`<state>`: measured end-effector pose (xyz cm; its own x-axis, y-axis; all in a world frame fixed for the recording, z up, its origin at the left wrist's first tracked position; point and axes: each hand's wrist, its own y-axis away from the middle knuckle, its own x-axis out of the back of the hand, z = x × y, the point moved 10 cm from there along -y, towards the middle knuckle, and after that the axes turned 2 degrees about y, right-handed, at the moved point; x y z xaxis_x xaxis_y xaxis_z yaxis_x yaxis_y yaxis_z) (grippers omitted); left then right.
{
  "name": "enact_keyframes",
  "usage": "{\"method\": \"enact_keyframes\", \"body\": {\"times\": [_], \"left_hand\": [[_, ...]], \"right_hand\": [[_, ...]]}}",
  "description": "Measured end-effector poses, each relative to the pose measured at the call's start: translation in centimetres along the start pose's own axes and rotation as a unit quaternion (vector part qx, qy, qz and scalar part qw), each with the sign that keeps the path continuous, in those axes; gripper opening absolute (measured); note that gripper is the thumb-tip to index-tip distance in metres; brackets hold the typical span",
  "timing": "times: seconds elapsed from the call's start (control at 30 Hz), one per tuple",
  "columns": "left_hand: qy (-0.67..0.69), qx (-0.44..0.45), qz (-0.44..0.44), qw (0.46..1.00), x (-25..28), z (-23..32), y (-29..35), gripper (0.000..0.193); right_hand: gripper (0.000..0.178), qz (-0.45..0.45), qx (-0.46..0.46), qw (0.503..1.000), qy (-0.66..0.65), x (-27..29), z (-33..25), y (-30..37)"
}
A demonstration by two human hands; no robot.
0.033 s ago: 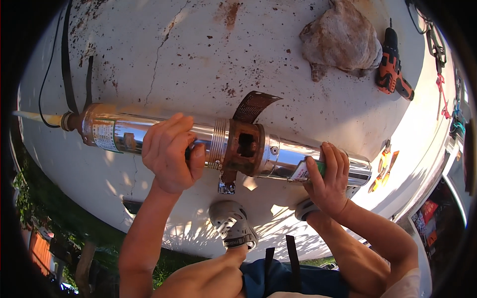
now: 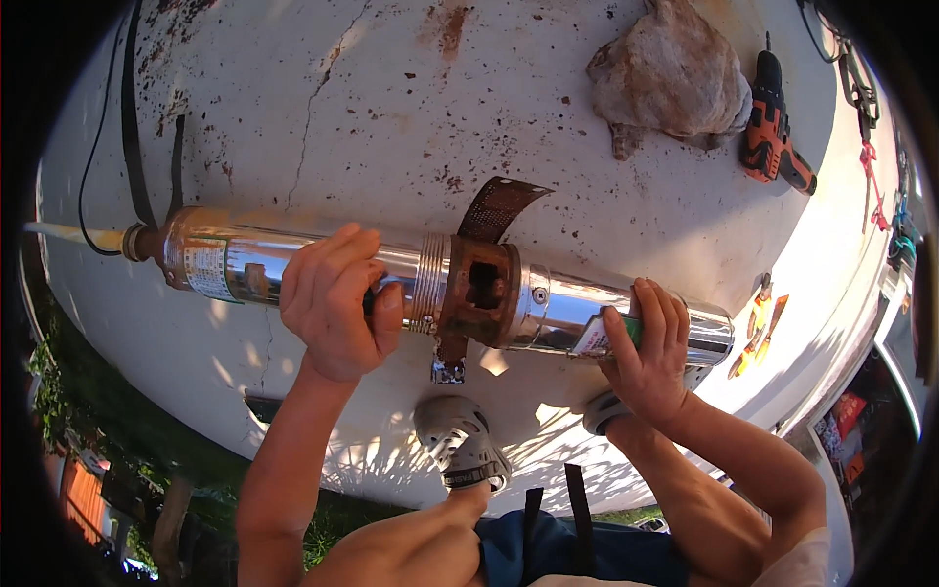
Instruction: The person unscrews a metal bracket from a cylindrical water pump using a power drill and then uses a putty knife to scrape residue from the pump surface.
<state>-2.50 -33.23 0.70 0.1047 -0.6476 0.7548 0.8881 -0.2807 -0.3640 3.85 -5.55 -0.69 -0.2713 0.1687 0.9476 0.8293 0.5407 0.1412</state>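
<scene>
Your left hand [image 2: 337, 305], a little left of centre in the frame, lies over the long metal cylinder [image 2: 430, 279] with its fingers curled in and the thumb near them; something dark shows between thumb and fingers, but you cannot tell what it is or whether the hand has hold of it. Your right hand [image 2: 646, 347], right of centre, is clasped on the same cylinder, fingers bent over its upper side and thumb spread apart from them along the shiny casing. The cylinder stretches across the middle of the frame, sloping gently down to the right, on the pale ground [image 2: 372, 137]. Between your hands sits its rusty collar [image 2: 505, 318], with a dark opening facing up and a perforated strip [image 2: 504, 203] curving out above it. A printed label [image 2: 207, 269] is stuck near the cylinder's left end. In the upper right of the frame lie a stained cloth [image 2: 675, 78] and, just beside it, an orange-and-black drill [image 2: 770, 137]; lower, near the right end of the cylinder, is an orange-handled tool [image 2: 757, 315]. Your grey shoe [image 2: 455, 435] shows below the collar.
</scene>
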Motion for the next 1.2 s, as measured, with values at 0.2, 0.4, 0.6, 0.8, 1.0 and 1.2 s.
{"method": "enact_keyframes", "body": {"times": [0.2,0.4,0.6,0.8,1.0,1.2], "left_hand": [[-0.006,0.003,-0.003,1.000,-0.16,-0.15,-0.64,0.019],[0.001,0.010,-0.007,1.000,-0.40,-0.64,-0.51,0.020],[-0.004,0.013,-0.020,1.000,-0.52,-0.61,-0.31,0.019],[-0.011,0.018,-0.022,1.000,-0.46,-0.45,-0.39,0.019],[-0.015,0.033,-0.028,0.999,-0.50,-0.60,-0.52,0.021],[-0.016,0.045,-0.034,0.998,-0.58,-0.61,-0.75,0.021]], "right_hand": [[0.074,-0.013,-0.007,1.000,-0.016,0.20,0.48,-0.60],[0.072,-0.017,-0.011,1.000,-0.014,0.28,0.65,-0.89],[0.069,-0.027,-0.013,1.000,-0.007,0.14,0.68,-0.77],[0.063,-0.025,0.001,1.000,0.015,0.18,0.48,-0.56],[0.062,-0.018,-0.008,1.000,0.008,0.20,0.62,-0.85],[0.064,-0.015,0.000,1.000,0.004,0.22,0.62,-0.75]]}}
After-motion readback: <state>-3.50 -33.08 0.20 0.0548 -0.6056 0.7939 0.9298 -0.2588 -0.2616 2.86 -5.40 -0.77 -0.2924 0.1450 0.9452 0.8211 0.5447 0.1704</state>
